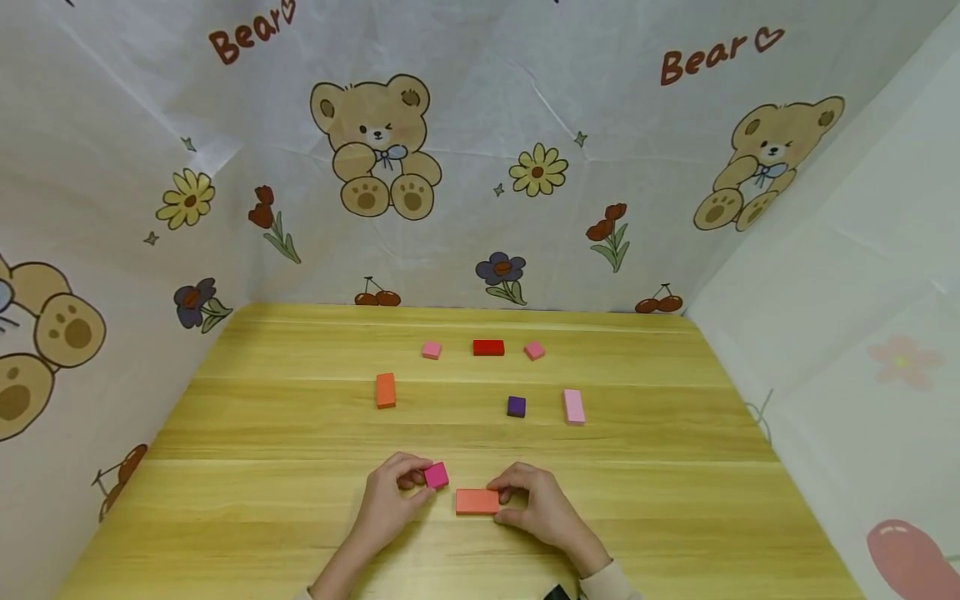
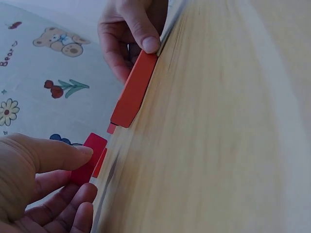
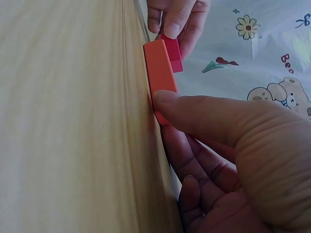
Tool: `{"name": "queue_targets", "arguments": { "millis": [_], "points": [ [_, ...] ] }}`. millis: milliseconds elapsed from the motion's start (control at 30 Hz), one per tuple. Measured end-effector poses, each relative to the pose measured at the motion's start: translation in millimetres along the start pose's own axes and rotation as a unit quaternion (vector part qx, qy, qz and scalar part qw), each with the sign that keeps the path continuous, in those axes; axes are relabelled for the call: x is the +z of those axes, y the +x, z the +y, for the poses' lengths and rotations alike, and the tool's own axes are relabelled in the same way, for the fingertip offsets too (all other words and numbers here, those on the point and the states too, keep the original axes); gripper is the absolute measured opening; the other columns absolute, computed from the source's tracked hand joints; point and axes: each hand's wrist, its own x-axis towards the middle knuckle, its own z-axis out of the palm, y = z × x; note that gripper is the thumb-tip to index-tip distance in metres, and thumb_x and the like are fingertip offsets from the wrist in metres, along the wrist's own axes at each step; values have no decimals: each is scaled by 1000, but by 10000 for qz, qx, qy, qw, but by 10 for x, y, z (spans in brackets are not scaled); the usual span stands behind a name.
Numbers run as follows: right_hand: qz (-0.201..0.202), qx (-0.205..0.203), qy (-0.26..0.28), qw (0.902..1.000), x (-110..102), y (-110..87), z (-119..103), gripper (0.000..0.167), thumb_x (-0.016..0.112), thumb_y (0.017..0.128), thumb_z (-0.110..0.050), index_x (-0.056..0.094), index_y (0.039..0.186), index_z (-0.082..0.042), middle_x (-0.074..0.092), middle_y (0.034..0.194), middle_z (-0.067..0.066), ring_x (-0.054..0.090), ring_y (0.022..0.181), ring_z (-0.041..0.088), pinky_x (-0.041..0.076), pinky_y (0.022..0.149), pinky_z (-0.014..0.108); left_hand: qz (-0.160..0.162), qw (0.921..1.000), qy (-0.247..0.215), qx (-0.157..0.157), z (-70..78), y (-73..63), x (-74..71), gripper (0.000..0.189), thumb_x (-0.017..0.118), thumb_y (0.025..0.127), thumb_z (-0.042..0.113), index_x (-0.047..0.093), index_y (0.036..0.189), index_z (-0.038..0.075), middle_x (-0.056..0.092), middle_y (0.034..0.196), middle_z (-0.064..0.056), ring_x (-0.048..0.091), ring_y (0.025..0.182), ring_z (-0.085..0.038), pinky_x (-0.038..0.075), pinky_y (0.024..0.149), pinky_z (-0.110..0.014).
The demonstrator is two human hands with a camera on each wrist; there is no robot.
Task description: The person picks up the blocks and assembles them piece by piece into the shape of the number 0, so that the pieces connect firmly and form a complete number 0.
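Between its thumb and fingers my left hand [image 1: 392, 496] pinches a small magenta block [image 1: 437, 476], square from above. My right hand [image 1: 537, 503] grips the right end of a flat coral-orange rectangular block [image 1: 477, 502], thumb on the near side and fingers on the far side. The coral block lies on the wooden table, just right of and slightly nearer than the magenta one. In the left wrist view, the thumb presses one face of the magenta block [image 2: 90, 156]. The right wrist view has the thumb along one side of the coral block [image 3: 161, 77].
Farther back on the table [image 1: 300, 467] lie an orange block [image 1: 386, 391], a dark purple cube [image 1: 516, 407] and a light pink block [image 1: 573, 407]. Behind them sit a red block [image 1: 488, 347] and two small pink blocks [image 1: 431, 350]. Bear-printed cloth walls the back and sides.
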Motion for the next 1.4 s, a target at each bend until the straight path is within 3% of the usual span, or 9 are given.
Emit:
{"name": "queue_targets", "arguments": {
  "millis": [767,967,1400],
  "points": [
    [-78,-70,70,9999,11,-5,28,33,83,74,-6,73,105,-12,65,92,-4,61,81,11,52,76,23,-373,9948,918,226,-11,-93,42,33,88,64,5,71,93,8,60,82,8,51,72,-1,44,62,-17],
    [-65,-72,67,9999,16,-12,30,34,83,74,-7,72,105,-12,65,92,-4,61,81,10,52,76,23,-428,9935,975,405,-22,-103,49,33,89,64,8,70,91,9,58,79,8,48,69,0,44,61,-18],
    [-58,-66,56,9999,12,-7,56,33,83,76,-10,72,107,-15,65,93,-6,61,82,12,52,76,23,-439,9931,998,429,-3,-97,59,33,90,64,10,70,90,11,59,80,8,48,69,0,44,61,-18]
  ]
}}
